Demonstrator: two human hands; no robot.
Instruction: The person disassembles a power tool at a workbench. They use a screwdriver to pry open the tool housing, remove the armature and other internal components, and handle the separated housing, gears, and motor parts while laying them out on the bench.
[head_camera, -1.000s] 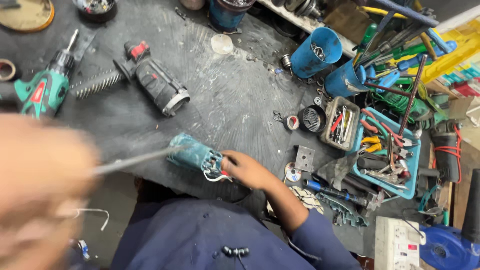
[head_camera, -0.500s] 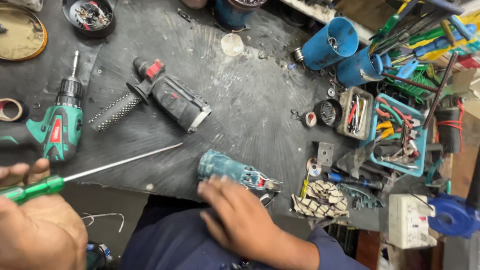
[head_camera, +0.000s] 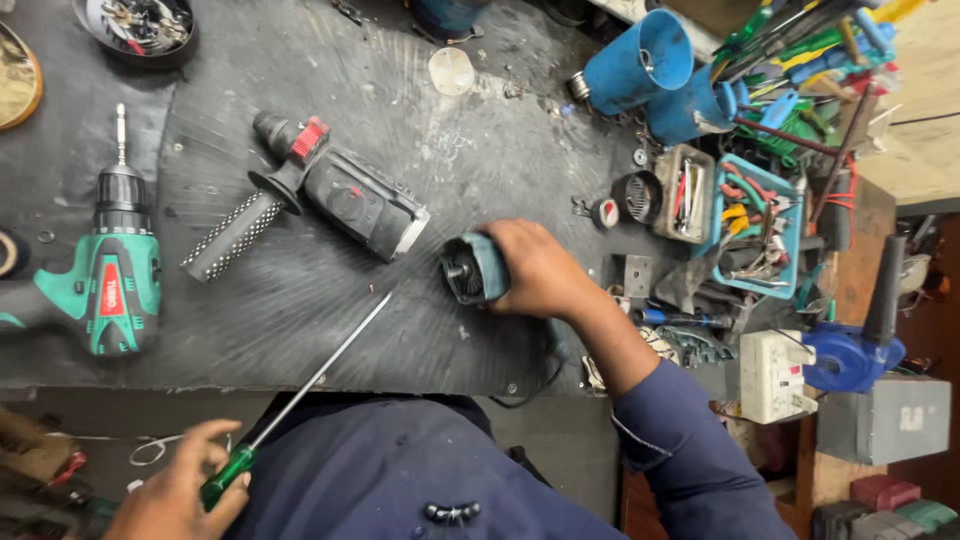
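Right hand (head_camera: 540, 270) is wrapped tight over the back of a teal motor housing (head_camera: 472, 270), fingers curled over the top, holding it down on the dark bench mat (head_camera: 330, 130). The housing's open round end faces left, and you can see a dark hub inside it. A black cord runs off the bench edge just below the wrist.

Left hand (head_camera: 180, 485) is down at the bottom left, off the bench, closed around the green handle of a long screwdriver (head_camera: 300, 395). The shaft angles up and right, and its tip sits on the mat just left of the housing, close but not touching it.

Above the tip lies a black rotary hammer body (head_camera: 360, 205) with a red collar, tilted, with its knurled side handle (head_camera: 232, 235) sticking out to the lower left. Further left there's a green cordless drill (head_camera: 112, 280) lying flat, bit pointing up the frame.

Right of the hand: a small black fan wheel (head_camera: 637, 197), a grey parts tray (head_camera: 685, 195), then a teal tray (head_camera: 760, 230) full of pliers. 2 blue cups (head_camera: 640, 62) lie tipped over near the top, with screwdrivers spilling around them. A white socket block (head_camera: 775, 375) and a blue blower (head_camera: 855, 350) sit off the right edge.
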